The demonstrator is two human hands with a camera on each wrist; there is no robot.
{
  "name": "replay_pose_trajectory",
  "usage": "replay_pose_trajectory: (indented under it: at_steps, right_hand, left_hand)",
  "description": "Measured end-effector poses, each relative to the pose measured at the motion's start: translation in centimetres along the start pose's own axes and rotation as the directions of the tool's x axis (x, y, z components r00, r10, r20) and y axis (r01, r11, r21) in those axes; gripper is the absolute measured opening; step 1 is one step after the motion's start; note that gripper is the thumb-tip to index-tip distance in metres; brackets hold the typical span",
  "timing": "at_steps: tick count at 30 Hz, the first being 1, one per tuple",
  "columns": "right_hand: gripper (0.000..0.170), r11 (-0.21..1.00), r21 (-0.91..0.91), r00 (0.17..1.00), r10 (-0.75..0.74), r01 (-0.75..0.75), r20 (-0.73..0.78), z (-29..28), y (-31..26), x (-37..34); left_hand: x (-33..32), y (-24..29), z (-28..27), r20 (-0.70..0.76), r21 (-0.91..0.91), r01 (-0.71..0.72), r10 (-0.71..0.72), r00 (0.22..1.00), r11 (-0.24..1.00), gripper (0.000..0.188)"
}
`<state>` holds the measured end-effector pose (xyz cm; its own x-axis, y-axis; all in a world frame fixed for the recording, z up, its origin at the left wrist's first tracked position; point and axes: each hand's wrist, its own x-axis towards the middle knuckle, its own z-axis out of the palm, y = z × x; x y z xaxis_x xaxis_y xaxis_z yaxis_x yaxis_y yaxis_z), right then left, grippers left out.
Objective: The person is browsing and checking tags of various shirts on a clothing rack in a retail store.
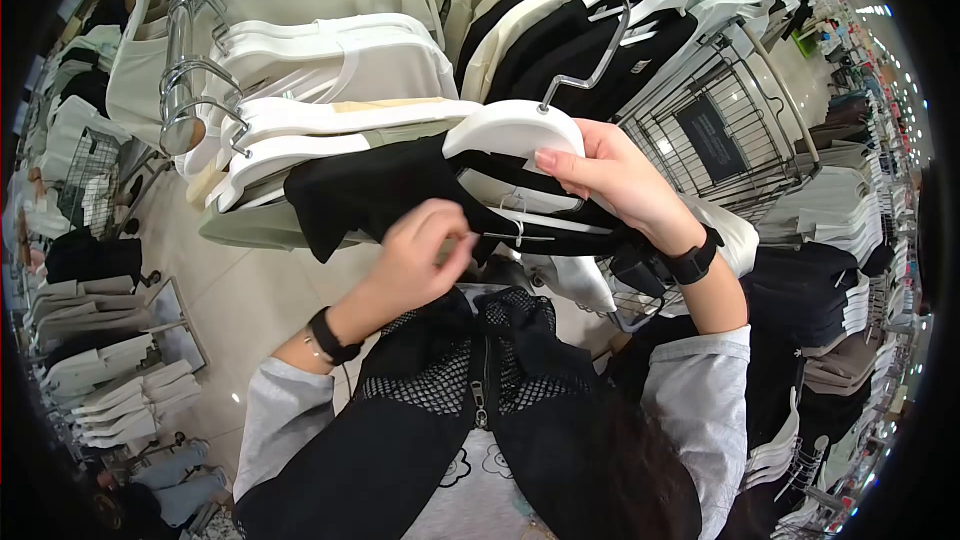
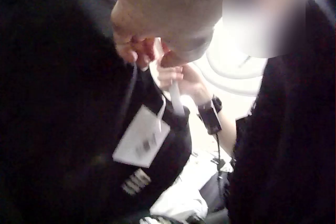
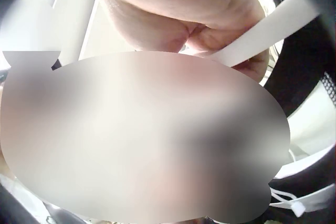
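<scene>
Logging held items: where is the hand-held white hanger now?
In the head view, the white hanger is above centre, slightly right, gripped by the right hand beside the black garment.

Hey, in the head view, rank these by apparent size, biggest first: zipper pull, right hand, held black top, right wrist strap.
1. Black top
2. Right hand
3. Right wrist strap
4. Zipper pull

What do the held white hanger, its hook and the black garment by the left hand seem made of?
White hanger: smooth, opaque, softly shiny; probably plastic, possibly painted wood. Hook: likely polished metal, from its silvery glints. Black garment: matte fabric, as it drapes softly; fibre unclear.
</scene>
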<state>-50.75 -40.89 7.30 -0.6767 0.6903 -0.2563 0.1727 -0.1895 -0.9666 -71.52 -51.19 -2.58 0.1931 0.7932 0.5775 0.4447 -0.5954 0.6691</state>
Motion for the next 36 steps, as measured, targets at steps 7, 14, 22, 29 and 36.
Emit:
replay_pose_trajectory:
  at_steps: [7,14,22,29,36]
  right_hand:
    - [0.039,0.998,-0.064,0.998,-0.033,0.03,-0.05,0.2,0.3,0.2]
    - [0.039,0.999,0.022,0.999,-0.037,0.038,-0.024,0.0,0.8,0.1]
    - [0.041,0.997,0.07,0.999,-0.036,0.038,-0.024,-1.4,1.4,0.2]
    - [0.039,0.999,0.014,0.994,-0.036,0.035,0.102,-1.6,1.7,-0.2]
    - [0.041,1.0,0.02,0.991,-0.004,0.002,0.131,-1.1,2.6,0.2]
  left_hand:
    - [0.1,-0.2,3.7,0.169,0.017,0.328,-0.326,0.93,0.944,0.042]
    - [-1.1,-2.3,6.9,0.521,-0.051,0.436,-0.348,0.779,0.899,0.026]
    - [5.6,0.5,2.0,0.743,-0.561,0.82,-0.367,0.56,0.117,0.023]
    - [4.0,2.7,3.9,0.186,0.033,0.17,-0.173,0.967,0.985,0.005]
    - [6.1,3.5,2.5,0.517,-0.199,0.694,-0.527,0.674,0.692,0.021]
